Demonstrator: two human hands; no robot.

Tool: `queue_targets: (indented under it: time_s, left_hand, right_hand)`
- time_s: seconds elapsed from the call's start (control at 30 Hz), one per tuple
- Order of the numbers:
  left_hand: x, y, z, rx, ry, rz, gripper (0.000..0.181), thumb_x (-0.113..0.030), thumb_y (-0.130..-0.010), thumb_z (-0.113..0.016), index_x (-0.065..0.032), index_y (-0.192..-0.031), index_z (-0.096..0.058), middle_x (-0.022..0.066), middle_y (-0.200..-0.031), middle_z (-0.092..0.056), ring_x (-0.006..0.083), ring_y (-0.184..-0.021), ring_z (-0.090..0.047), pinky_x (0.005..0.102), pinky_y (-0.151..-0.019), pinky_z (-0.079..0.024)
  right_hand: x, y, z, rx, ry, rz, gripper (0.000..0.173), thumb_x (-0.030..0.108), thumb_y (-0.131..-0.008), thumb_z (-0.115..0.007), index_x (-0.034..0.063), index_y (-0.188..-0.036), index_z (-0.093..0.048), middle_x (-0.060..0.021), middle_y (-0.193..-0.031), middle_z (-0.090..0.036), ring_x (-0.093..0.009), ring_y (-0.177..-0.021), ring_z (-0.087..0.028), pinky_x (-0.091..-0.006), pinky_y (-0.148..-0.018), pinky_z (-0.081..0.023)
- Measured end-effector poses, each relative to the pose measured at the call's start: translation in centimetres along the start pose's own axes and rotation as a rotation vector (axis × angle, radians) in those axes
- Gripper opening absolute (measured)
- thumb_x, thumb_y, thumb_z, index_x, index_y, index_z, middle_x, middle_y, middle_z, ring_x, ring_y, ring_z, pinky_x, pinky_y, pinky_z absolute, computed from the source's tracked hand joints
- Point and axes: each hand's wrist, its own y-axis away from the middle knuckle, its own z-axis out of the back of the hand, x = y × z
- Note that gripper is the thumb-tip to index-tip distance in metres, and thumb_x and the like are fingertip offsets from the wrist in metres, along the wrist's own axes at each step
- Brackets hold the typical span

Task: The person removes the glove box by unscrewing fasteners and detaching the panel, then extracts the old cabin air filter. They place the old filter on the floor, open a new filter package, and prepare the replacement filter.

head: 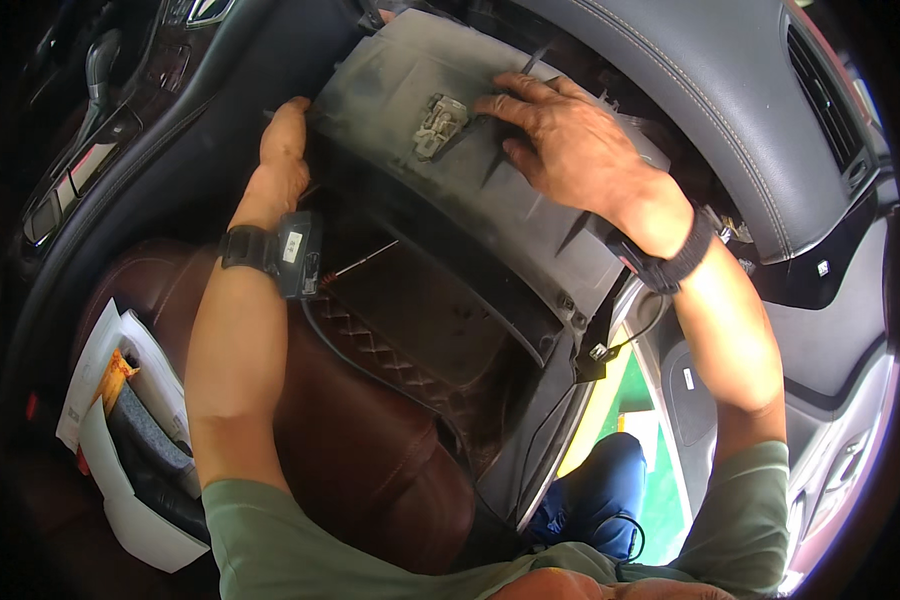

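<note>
A dusty grey plastic glove box housing (525, 202) sits tilted below the car dashboard, with a small latch-like fitting (439, 126) on its upper face. My right hand (570, 142) lies over the housing's upper right part, fingers spread and fingertips against its surface beside the fitting. At the housing's left side, next to the centre console, is my left hand (285, 150). Most of its fingers are turned away from view, so its grip is hidden. A black strap with a small box (298, 255) is on the left wrist.
The padded dashboard (690, 97) arches above the housing. A brown leather seat (367, 420) holds papers (97, 375) and a dark pouch (154, 457). A thin metal shaft (364, 259) lies near the quilted floor mat (375, 349). A black cable (544, 435) hangs by the sill. The door (817, 427) stands open.
</note>
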Motion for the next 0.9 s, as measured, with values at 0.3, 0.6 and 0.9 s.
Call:
queue_targets:
  time_s: [0.3,0.6,0.9]
  left_hand:
    - [0.3,-1.2,1.3,-0.018,-0.074,-0.035,0.080,-0.054,-0.085,-0.058,-0.0135,-0.152,-0.037,0.0111,-0.160,-0.031,0.0344,-0.146,-0.026,0.0592,-0.115,-0.011]
    - [1.3,-0.1,0.8,-0.010,-0.156,-0.163,0.058,-0.047,-0.089,-0.057,-0.0129,-0.136,-0.055,0.0086,-0.141,-0.053,0.0291,-0.128,-0.046,0.0502,-0.106,-0.029]
    - [-0.1,0.2,0.1,-0.109,-0.300,-0.113,0.048,-0.035,-0.090,-0.062,-0.0200,-0.135,-0.053,0.0083,-0.128,-0.058,0.0237,-0.116,-0.055,0.0411,-0.090,-0.046]
  right_hand:
    - [-2.3,1.4,0.4,-0.104,-0.062,-0.134,0.031,0.013,-0.091,-0.061,0.0049,-0.121,-0.062,-0.0206,-0.118,-0.066,-0.036,-0.115,-0.061,-0.0419,-0.104,-0.047]
    - [-14.1,-0.7,-1.7,-0.214,0.184,-0.348,0.029,0.027,-0.089,-0.062,0.0034,-0.102,-0.071,-0.0210,-0.099,-0.071,-0.039,-0.087,-0.068,-0.0446,-0.081,-0.055]
    - [-17.5,-0.8,-2.3,-0.183,0.187,-0.486,0.029,0.028,-0.089,-0.062,0.0035,-0.102,-0.071,-0.0210,-0.099,-0.071,-0.039,-0.087,-0.068,-0.0445,-0.080,-0.055]
